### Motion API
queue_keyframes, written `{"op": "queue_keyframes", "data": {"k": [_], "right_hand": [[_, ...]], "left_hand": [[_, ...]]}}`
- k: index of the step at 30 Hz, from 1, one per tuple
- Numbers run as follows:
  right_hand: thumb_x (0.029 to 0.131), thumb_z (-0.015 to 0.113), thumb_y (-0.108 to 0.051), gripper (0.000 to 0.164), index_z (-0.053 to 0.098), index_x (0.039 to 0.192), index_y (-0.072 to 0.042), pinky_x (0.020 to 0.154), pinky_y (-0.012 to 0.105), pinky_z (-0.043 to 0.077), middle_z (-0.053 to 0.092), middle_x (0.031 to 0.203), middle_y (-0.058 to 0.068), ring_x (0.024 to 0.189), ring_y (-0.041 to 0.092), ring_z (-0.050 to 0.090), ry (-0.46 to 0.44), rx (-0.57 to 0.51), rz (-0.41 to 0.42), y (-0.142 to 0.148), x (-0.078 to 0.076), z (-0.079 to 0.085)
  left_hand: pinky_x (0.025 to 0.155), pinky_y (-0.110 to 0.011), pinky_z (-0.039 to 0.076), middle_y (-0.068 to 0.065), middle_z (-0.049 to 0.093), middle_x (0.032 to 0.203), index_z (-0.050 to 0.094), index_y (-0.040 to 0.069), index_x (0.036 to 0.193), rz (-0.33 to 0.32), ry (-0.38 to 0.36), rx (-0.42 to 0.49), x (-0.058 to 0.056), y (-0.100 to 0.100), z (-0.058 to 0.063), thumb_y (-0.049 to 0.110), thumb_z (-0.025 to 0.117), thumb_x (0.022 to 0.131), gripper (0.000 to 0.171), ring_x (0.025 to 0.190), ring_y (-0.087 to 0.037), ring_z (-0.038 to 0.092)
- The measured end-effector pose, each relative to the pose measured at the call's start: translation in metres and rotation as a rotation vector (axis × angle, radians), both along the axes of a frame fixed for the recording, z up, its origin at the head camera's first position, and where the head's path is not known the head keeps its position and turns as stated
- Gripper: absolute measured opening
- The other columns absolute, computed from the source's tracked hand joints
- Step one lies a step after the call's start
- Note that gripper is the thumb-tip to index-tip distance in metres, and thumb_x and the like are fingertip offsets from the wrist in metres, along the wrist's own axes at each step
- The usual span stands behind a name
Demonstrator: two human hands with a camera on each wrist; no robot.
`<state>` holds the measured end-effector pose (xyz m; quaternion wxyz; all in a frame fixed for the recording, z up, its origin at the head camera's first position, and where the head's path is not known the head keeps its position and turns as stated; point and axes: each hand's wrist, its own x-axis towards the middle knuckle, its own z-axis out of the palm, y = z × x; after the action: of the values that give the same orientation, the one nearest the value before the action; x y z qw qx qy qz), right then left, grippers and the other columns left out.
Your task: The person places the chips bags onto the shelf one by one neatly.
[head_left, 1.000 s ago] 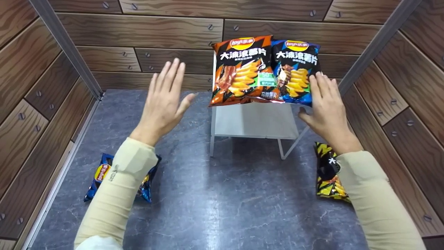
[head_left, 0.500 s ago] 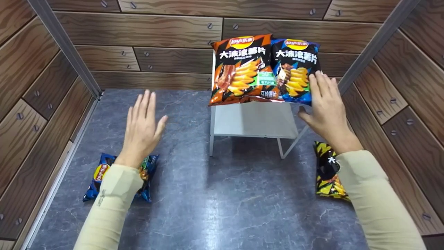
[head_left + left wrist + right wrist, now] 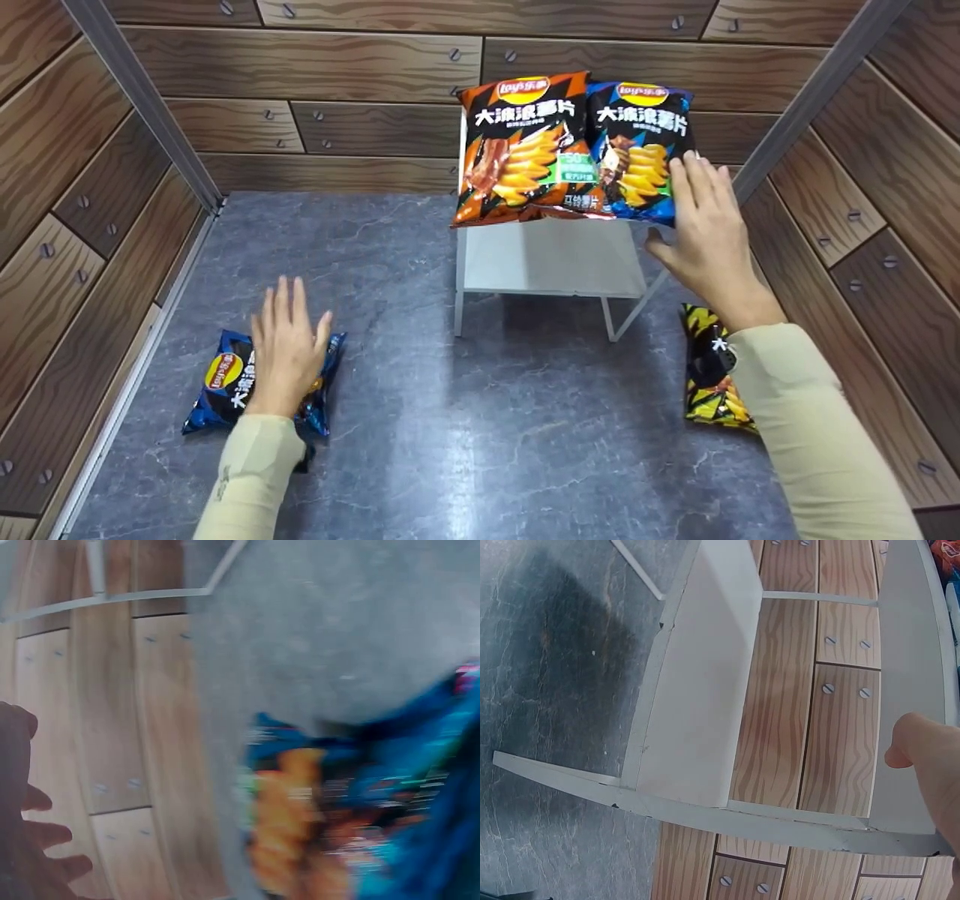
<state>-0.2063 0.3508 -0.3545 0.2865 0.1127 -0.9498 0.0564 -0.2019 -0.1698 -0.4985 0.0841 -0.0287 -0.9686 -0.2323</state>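
Observation:
My left hand (image 3: 283, 356), slightly blurred, hovers over a blue Lay's potato chip bag (image 3: 220, 401) on the floor, its fingers spread and hiding part of the bag. In the left wrist view this blue bag (image 3: 405, 832) looks smeared by motion, with fingers (image 3: 49, 834) at the left edge. On top of a white two-tier stand (image 3: 551, 259) lie an orange chip bag (image 3: 521, 154) and a second blue chip bag (image 3: 637, 146). At that second bag's right edge rests my right hand (image 3: 709, 232), fingers extended, thumb (image 3: 905, 741) lower beside the stand's top.
A yellow-and-black chip bag (image 3: 701, 409) lies on the grey floor (image 3: 465, 420) at the right, partly behind my right forearm. Wood-patterned walls (image 3: 300, 64) close in the back and both sides. The stand's thin metal legs (image 3: 619, 330) reach the floor.
My left hand has come down and toward me from beside the stand to over the blue bag on the floor. My right hand and the bags stay in place.

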Motion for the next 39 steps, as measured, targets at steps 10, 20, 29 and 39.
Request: {"op": "queue_keyframes", "data": {"k": [10,20,29,39], "right_hand": [[0.071,0.084,-0.016,0.094,0.035,0.149,0.007,0.123,0.055,0.019,0.036,0.154,0.029,0.143,0.047,0.034,0.008,-0.003,0.003,0.002,0.001,-0.002],[0.071,0.084,-0.016,0.094,0.035,0.149,0.007,0.124,0.055,0.018,0.036,0.154,0.03,0.143,0.047,0.034,-0.001,-0.003,-0.003,0.002,0.001,-0.002],[0.07,0.085,-0.015,0.096,0.035,0.149,0.007,0.124,0.054,0.018,0.036,0.154,0.029,0.143,0.047,0.033,-0.002,-0.004,-0.002,0.001,0.001,0.0],[0.071,0.084,-0.015,0.095,0.034,0.149,0.007,0.124,0.054,0.018,0.035,0.155,0.029,0.143,0.046,0.033,-0.011,-0.004,-0.003,0.0,0.001,0.0]], "left_hand": [[0.109,-0.081,-0.002,-0.032,0.003,0.162,0.011,-0.001,0.158,0.204,-0.19,-0.199,0.024,-0.003,-0.06,0.059,0.054,0.094,0.098,0.148,-0.056,-0.001],[0.105,-0.083,-0.007,-0.035,0.004,0.161,0.01,0.0,0.158,0.223,-0.141,-0.249,0.029,0.001,-0.089,0.062,0.073,0.078,0.119,0.147,-0.059,-0.002],[0.112,-0.077,-0.005,-0.028,0.003,0.164,0.005,-0.008,0.155,0.248,-0.085,-0.211,0.031,-0.001,-0.096,0.047,0.083,0.075,0.125,0.15,-0.05,-0.002],[0.117,-0.072,0.0,-0.034,-0.006,0.161,0.004,-0.013,0.153,0.228,0.02,-0.091,0.038,-0.007,-0.098,0.021,0.082,0.081,0.112,0.152,-0.046,0.0]]}}
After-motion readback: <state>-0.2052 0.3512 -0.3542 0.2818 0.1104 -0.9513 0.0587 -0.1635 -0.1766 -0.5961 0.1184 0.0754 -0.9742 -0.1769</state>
